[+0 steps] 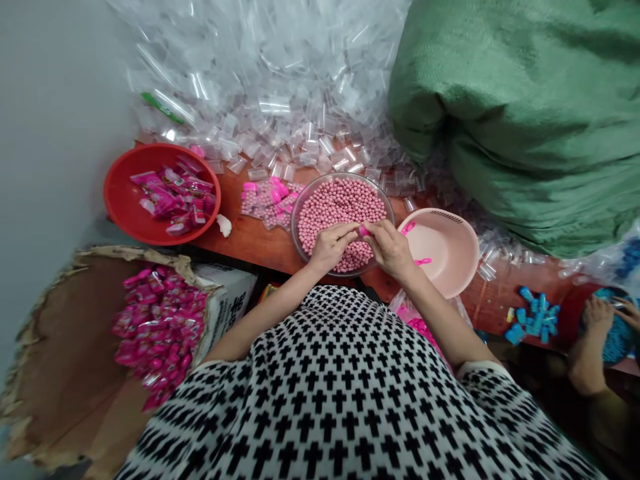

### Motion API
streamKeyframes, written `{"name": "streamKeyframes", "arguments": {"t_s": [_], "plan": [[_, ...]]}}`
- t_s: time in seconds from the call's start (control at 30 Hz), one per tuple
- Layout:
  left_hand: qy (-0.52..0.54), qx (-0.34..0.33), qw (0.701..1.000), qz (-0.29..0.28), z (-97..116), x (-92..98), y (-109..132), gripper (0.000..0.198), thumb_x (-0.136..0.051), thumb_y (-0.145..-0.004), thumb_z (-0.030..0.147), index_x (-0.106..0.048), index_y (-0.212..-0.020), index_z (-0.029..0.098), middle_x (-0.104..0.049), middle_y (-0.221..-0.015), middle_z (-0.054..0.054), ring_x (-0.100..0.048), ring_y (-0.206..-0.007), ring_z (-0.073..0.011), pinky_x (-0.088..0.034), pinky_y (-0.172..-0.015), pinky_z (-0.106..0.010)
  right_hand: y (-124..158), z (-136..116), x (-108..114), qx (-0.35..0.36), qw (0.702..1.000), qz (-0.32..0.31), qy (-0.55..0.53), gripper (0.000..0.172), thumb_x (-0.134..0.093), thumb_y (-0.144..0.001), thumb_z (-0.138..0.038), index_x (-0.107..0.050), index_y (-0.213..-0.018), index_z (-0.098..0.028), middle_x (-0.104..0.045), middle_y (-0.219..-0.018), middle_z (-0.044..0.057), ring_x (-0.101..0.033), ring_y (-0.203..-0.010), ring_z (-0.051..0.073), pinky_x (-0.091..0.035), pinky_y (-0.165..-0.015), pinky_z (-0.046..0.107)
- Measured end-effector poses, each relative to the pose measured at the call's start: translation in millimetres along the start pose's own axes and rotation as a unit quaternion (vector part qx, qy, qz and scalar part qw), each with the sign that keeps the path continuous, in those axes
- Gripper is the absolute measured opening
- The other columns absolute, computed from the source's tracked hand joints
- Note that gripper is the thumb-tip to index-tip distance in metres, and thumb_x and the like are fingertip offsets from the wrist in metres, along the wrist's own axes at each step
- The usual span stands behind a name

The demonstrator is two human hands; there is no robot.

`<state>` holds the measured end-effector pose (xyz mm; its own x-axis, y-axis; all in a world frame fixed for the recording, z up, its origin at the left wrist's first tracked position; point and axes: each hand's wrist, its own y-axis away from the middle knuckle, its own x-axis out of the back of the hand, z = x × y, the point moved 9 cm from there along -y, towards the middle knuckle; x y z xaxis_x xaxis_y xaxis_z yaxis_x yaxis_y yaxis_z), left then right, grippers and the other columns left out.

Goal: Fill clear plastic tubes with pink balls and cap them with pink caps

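Observation:
My left hand [333,244] and my right hand [389,245] meet over a clear bowl [304,200] full of small pink balls [340,203]. Both hands pinch a small bright pink piece [363,231] between their fingertips, just above the balls. A pale pink bowl [443,248] with a few pink pieces in it stands right of my right hand. A heap of small filled packets with pink caps [267,199] lies left of the clear bowl.
A red bowl [125,200] holds pink wrapped packets; a cardboard box [60,347] at lower left holds more. Clear empty tubes [270,87] are heaped at the back. A green sack [520,113] fills the right. Another person's hands [600,313] work with blue pieces [535,320].

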<state>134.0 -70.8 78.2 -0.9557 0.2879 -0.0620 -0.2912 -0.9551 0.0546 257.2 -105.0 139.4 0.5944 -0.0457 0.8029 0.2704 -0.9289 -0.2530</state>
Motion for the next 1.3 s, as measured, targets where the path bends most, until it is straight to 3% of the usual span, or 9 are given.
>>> {"name": "streamKeyframes", "arguments": {"t_s": [0.2,0.33,0.47,0.67,0.73,0.83,0.93,1.2,1.3], "plan": [[0.142,0.146,0.979,-0.009,-32.6,-9.3,5.4,0.041,-0.075,-0.07,0.049,-0.072,-0.096,0.018,-0.073,-0.093,-0.005,-0.068,-0.082,-0.019,-0.057,-0.077,-0.034,-4.7,27.8,-8.8,-0.127,0.969,0.006,-0.21,0.031,-0.06,-0.088,-0.044,-0.069,-0.108,-0.022,-0.069,-0.094,0.006,-0.065,-0.088,0.018,-0.056,-0.083,0.036],[0.263,0.201,0.943,0.031,-40.6,-9.5,7.9,0.048,-0.08,-0.064,0.049,-0.068,-0.1,0.019,-0.072,-0.095,-0.003,-0.068,-0.077,-0.0149,-0.059,-0.073,-0.03,9.2,48.2,-21.3,-0.276,0.833,0.007,-0.479,0.045,-0.062,-0.083,-0.054,-0.064,-0.118,-0.025,-0.072,-0.105,0.005,-0.069,-0.084,0.017,-0.058,-0.083,0.04],[0.28,0.195,0.939,0.044,-42.1,-8.0,4.6,0.05,-0.083,-0.062,0.048,-0.069,-0.099,0.017,-0.073,-0.096,-0.005,-0.068,-0.081,-0.0154,-0.057,-0.078,-0.03,20.6,51.9,-27.1,-0.313,0.748,-0.005,-0.586,0.049,-0.082,-0.066,-0.042,-0.068,-0.111,-0.027,-0.072,-0.109,0.003,-0.07,-0.087,0.017,-0.058,-0.085,0.039],[0.111,0.09,0.99,0.014,-30.3,-1.9,0.0,0.043,-0.073,-0.073,0.05,-0.072,-0.1,0.017,-0.073,-0.106,-0.008,-0.066,-0.099,-0.0211,-0.051,-0.093,-0.035,18.1,65.4,-33.0,-0.346,0.731,0.012,-0.587,0.048,-0.082,-0.058,-0.056,-0.072,-0.089,-0.022,-0.071,-0.091,0.002,-0.067,-0.078,0.014,-0.059,-0.077,0.032],[0.052,0.053,0.997,-0.016,-22.7,-5.6,1.1,0.039,-0.069,-0.078,0.049,-0.073,-0.1,0.017,-0.073,-0.107,-0.009,-0.065,-0.103,-0.0221,-0.048,-0.097,-0.037,16.8,60.8,-41.5,-0.361,0.711,-0.03,-0.603,0.051,-0.08,-0.06,-0.06,-0.071,-0.093,-0.022,-0.071,-0.099,0.004,-0.067,-0.089,0.018,-0.059,-0.079,0.034],[0.015,0.009,0.999,-0.035,-15.2,-10.6,5.0,0.034,-0.063,-0.084,0.047,-0.073,-0.1,0.019,-0.071,-0.11,-0.009,-0.062,-0.11,-0.0221,-0.044,-0.103,-0.038,23.5,44.7,-61.1,-0.4,0.636,-0.129,-0.647,0.046,-0.077,-0.066,-0.056,-0.069,-0.095,-0.022,-0.072,-0.097,0.004,-0.067,-0.094,0.021,-0.059,-0.082,0.04],[0.002,0.003,1.0,-0.029,-16.3,-12.2,8.4,0.032,-0.062,-0.085,0.046,-0.073,-0.099,0.019,-0.07,-0.112,-0.01,-0.06,-0.114,-0.0219,-0.043,-0.104,-0.038,29.6,35.0,-72.8,-0.427,0.585,-0.147,-0.674,0.035,-0.076,-0.067,-0.05,-0.069,-0.086,-0.021,-0.073,-0.083,0.002,-0.068,-0.089,0.02,-0.059,-0.082,0.041],[-0.021,0.012,1.0,-0.004,-22.3,-4.2,8.5,0.026,-0.055,-0.091,0.034,-0.07,-0.104,0.018,-0.07,-0.109,-0.009,-0.063,-0.107,-0.0198,-0.048,-0.099,-0.035,20.7,36.4,-94.2,-0.451,0.599,0.016,-0.662,0.02,-0.071,-0.068,-0.039,-0.062,-0.072,-0.022,-0.065,-0.064,-0.004,-0.064,-0.068,0.014,-0.061,-0.07,0.033],[-0.077,0.018,0.997,0.005,-29.2,7.6,5.9,0.027,-0.053,-0.092,0.03,-0.069,-0.108,0.017,-0.069,-0.116,-0.01,-0.061,-0.114,-0.0207,-0.046,-0.103,-0.037,14.0,36.0,-109.4,-0.468,0.618,-0.007,-0.632,0.03,-0.071,-0.068,-0.049,-0.062,-0.078,-0.022,-0.065,-0.067,-0.003,-0.062,-0.064,0.013,-0.059,-0.064,0.029]]}}
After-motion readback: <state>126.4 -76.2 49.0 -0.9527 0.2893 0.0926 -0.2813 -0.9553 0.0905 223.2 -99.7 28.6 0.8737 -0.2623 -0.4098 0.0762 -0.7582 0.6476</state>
